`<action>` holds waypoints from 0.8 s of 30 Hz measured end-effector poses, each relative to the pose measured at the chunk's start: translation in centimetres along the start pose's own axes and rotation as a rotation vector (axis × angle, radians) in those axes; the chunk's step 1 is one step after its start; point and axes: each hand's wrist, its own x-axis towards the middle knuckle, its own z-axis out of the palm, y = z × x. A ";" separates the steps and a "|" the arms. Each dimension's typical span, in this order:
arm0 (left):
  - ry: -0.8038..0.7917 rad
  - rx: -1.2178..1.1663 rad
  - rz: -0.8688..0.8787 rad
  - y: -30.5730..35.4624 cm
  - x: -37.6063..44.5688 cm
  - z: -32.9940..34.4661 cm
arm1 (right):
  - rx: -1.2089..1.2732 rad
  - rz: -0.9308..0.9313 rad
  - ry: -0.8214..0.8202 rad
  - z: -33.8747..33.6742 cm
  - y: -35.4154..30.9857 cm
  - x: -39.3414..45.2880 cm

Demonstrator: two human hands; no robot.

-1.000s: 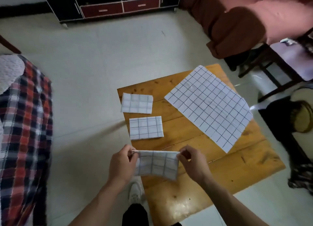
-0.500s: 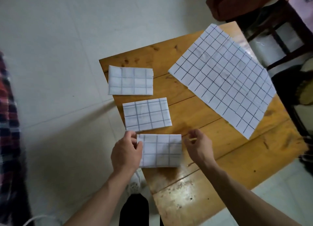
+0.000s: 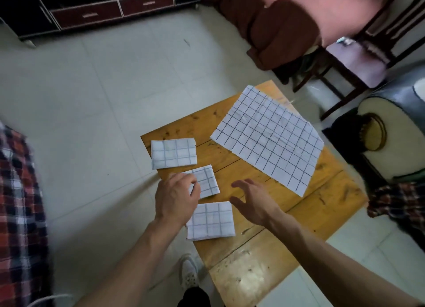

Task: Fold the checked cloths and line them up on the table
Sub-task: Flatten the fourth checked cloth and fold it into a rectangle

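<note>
Three folded white checked cloths lie in a column along the left side of the wooden table (image 3: pixel 287 233): the far one (image 3: pixel 173 153), the middle one (image 3: pixel 208 181) and the near one (image 3: pixel 211 220). A large unfolded checked cloth (image 3: pixel 269 137) lies spread at the table's far right. My left hand (image 3: pixel 176 196) hovers over the left part of the middle cloth, fingers loosely curled, holding nothing. My right hand (image 3: pixel 254 202) floats above bare wood to the right of the folded cloths, fingers spread and empty.
The small table stands on a pale tiled floor. A red plaid fabric (image 3: pixel 18 214) lies at the left edge. A dark chair (image 3: pixel 358 53) and a pink-covered seat (image 3: pixel 299 19) stand beyond the table, a stool (image 3: pixel 377 132) at its right. My shoe (image 3: pixel 189 272) is below.
Both hands let go of the third folded cloth, which now lies flat at the near end of the column. The hands have lifted and moved away from it toward the far side.
</note>
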 end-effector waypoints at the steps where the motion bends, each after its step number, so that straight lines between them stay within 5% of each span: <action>1: -0.003 0.004 0.015 0.9 0.0 -1.3 | -0.028 -0.008 0.009 -1.2 -0.5 -1.2; 13: -0.084 -0.074 0.329 12.9 -1.0 -9.8 | 0.074 0.152 0.365 -11.8 0.8 -16.7; 24: -0.141 -0.046 0.511 27.2 -8.4 -6.6 | 0.275 0.349 0.642 -13.8 11.9 -30.0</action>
